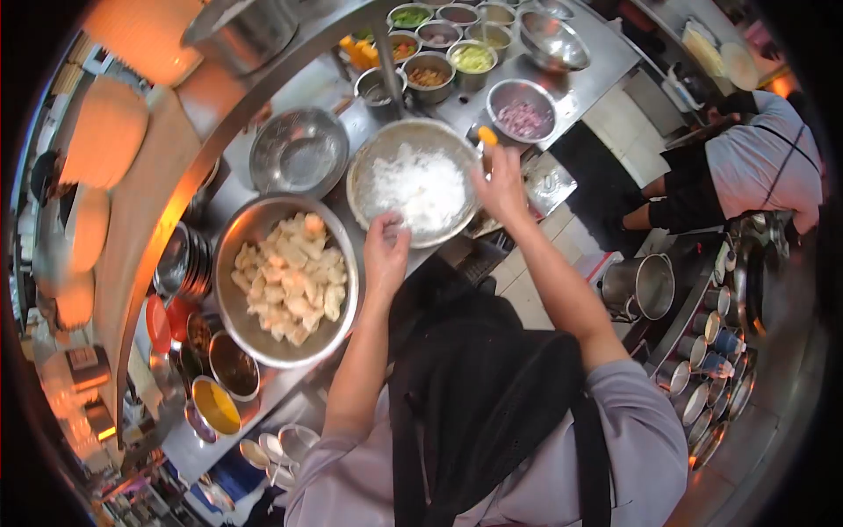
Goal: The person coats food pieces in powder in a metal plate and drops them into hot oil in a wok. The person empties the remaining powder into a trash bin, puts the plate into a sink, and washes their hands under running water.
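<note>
A round metal bowl (pixel 358 189) holding white powder stands on the steel counter in front of me. My left hand (pixel 387 255) is at its lower left rim, fingers curled near the powder; whether they hold anything is too small to tell. At the right rim is my right hand (pixel 500 186), its fingers bent around something I cannot make out, close to a small orange-yellow piece (pixel 487 136). To the left sits a large steel bowl (pixel 226 307) with pale, battered-looking chunks (pixel 294 277). An emptier metal bowl (pixel 299 154) stands behind them.
Metal containers of chopped food (pixel 428 75) and a bowl of diced purple pieces (pixel 522 112) stand at the back. A curved shelf edge (pixel 189 180) runs along the left. Another person (pixel 760 158) bends at the right, near a large pot (pixel 639 285).
</note>
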Demonstrator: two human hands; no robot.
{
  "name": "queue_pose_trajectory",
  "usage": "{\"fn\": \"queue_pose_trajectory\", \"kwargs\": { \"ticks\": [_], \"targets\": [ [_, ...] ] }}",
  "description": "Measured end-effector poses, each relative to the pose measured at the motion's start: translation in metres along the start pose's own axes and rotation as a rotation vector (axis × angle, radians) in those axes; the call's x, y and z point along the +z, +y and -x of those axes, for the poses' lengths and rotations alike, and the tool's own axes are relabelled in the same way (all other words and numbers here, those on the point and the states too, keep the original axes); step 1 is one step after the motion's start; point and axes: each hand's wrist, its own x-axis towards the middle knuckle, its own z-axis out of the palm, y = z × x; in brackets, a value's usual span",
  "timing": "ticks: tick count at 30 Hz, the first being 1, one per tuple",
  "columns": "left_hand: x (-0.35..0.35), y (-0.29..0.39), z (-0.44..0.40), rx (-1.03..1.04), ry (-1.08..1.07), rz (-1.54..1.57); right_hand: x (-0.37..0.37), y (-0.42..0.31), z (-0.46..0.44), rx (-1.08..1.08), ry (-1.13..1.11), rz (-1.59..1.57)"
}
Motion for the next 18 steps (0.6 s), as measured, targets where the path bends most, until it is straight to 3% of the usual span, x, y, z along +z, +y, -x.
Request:
{"fn": "queue_pose_trajectory", "kwargs": {
  "ticks": [2, 3, 4, 6, 8, 11, 14, 16, 17, 18],
  "targets": [
    [-0.003, 0.006, 0.002, 0.013, -0.004, -0.039, 0.019, 0.041, 0.017, 0.176, -0.333, 0.004],
    [-0.002, 0.006, -0.001, 0.011, -0.006, 0.021, 0.047, 0.069, 0.043, 0.104, -0.263, -0.190],
    [-0.001, 0.003, -0.006, 0.006, -0.030, 0.039, 0.016, 0.023, 0.045, 0.600, -0.628, -0.441],
    [0.002, 0.025, -0.012, 0.066, -0.051, 0.024, 0.031, 0.014, 0.056, 0.801, -0.571, -0.703],
    [0.004, 0.038, -0.021, 0.084, -0.094, 0.058, 0.041, 0.016, 0.056, 0.728, -0.430, -0.711],
    [-0.006, 0.069, -0.034, 0.107, -0.105, 0.114, 0.023, 0.023, 0.057, 0.676, -0.458, -0.634],
    [-0.028, 0.100, -0.052, 0.218, -0.075, 0.219, -0.021, 0.017, 0.057, 0.619, -0.427, -0.597],
    [-0.038, 0.122, -0.060, 0.265, -0.042, 0.256, -0.062, 0.004, 0.050, 0.689, -0.433, -0.639],
    [-0.041, 0.132, -0.062, 0.273, -0.027, 0.246, -0.053, 0.033, 0.055, 0.619, -0.365, -0.707],
    [-0.042, 0.139, -0.065, 0.282, -0.011, 0.239, -0.090, 0.013, 0.048, 0.708, -0.402, -0.674]
  ]
}}
